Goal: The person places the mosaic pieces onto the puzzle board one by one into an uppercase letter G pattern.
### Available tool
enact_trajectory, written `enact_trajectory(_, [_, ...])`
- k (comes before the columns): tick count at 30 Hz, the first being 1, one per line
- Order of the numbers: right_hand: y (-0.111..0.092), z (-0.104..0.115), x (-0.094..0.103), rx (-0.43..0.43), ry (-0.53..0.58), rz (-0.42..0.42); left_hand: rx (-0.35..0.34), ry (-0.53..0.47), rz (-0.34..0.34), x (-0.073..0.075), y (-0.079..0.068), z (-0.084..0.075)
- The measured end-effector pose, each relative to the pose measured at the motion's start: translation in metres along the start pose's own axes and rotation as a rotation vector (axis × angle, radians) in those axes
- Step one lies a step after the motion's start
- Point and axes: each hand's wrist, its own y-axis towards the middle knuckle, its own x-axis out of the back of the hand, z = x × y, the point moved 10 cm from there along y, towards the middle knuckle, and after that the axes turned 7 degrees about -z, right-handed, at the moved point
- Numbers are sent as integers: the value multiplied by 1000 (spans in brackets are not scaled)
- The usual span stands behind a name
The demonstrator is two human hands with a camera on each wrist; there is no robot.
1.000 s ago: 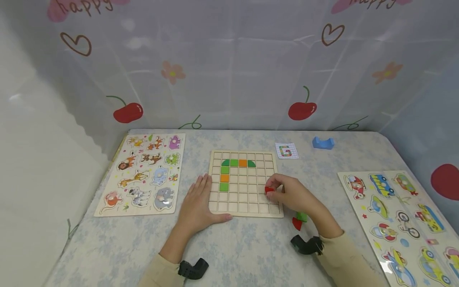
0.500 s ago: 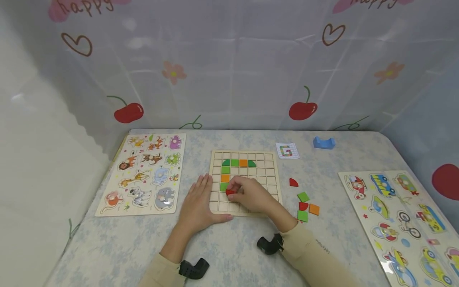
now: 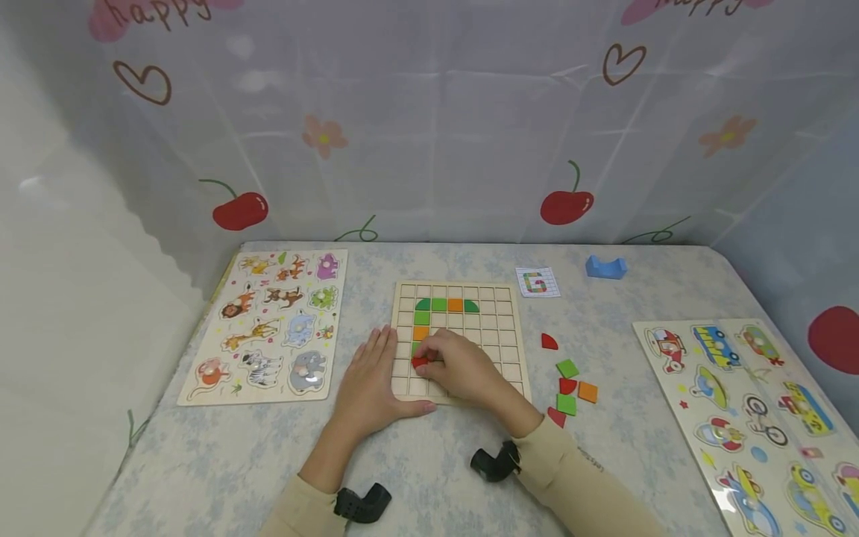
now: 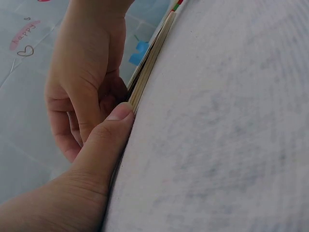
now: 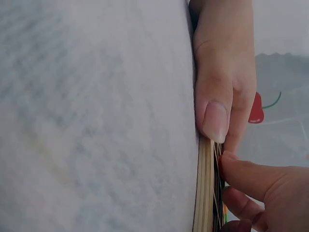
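A square wooden grid board (image 3: 479, 380) lies mid-table, with green and orange tiles set in its upper row and down its left side. My right hand (image 3: 466, 367) pinches a red quarter-round tile (image 3: 419, 362) between thumb and fingers, at the cell below the lowest green tile, which the fingers partly cover. Along the board's left and near edges rests my left hand (image 3: 365, 388), fingers straight and thumb spread out. In the right wrist view the left thumb (image 5: 215, 121) touches the board's edge, while the red tile (image 5: 220, 166) shows under the right fingertips.
Loose tiles lie right of the board: red quarter-rounds (image 3: 549, 341), green squares (image 3: 567, 404) and an orange square (image 3: 587, 392). Behind are a pattern card (image 3: 537, 283) and a blue block (image 3: 605, 268). An animal puzzle (image 3: 268, 328) lies left, a vehicle puzzle (image 3: 731, 380) right.
My right hand has carried the red tile leftward across the board, from its right side to the column under the green tile. The left hand has stayed in place.
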Motion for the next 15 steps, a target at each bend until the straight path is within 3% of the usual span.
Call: enact_trajectory(15, [-5, 2, 1, 63, -39, -24, 6, -15, 3, 0, 0, 0])
